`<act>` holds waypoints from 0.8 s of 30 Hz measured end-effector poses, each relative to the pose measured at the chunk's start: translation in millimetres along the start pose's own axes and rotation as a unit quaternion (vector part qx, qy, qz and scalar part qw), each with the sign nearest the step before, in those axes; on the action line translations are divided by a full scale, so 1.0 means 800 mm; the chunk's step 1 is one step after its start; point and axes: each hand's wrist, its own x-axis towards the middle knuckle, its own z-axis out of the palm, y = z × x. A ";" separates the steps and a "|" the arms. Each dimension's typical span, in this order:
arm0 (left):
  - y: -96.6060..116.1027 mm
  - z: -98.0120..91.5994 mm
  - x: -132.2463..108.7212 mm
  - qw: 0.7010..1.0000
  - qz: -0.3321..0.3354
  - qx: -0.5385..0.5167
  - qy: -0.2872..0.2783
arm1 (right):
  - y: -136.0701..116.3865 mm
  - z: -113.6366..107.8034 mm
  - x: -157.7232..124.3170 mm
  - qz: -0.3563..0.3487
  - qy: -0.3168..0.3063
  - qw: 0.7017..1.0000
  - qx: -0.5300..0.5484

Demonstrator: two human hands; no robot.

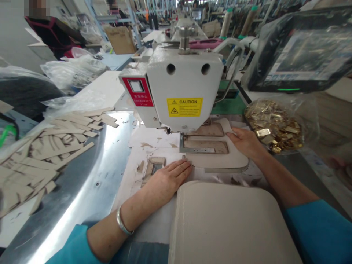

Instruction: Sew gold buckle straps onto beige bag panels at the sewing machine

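Observation:
Under the head of a white industrial sewing machine lies a beige leather-like panel with a rounded corner. A metal clamp frame and brownish templates rest over it. My left hand lies flat, its fingers stretched to the panel's near left corner. My right hand grips the panel's right edge, thumb on top and the other fingers mostly hidden. Nearest to me sits a stack of similar beige panels. Left of my left fingers is a small rectangular frame.
Beige strips are heaped on the left. A plastic bag of gold-coloured metal buckles stands at right, below a plastic-wrapped screen. The machine carries a red emergency-stop panel. Another person is at the back left.

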 end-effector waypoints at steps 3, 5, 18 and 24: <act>0.001 -0.001 0.003 1.000 -0.007 -0.005 -0.013 | -0.003 0.002 -0.001 0.012 -0.006 1.000 -0.028; 0.002 -0.003 0.005 1.000 -0.012 0.000 -0.027 | -0.004 0.002 -0.003 0.013 0.002 0.999 -0.038; 0.003 -0.003 0.009 0.988 -0.133 0.034 -0.076 | 0.009 -0.050 -0.123 -0.230 -0.052 0.969 0.073; 0.009 -0.008 0.012 0.983 -0.139 0.043 -0.113 | 0.022 -0.038 -0.130 -0.203 -0.037 0.975 0.080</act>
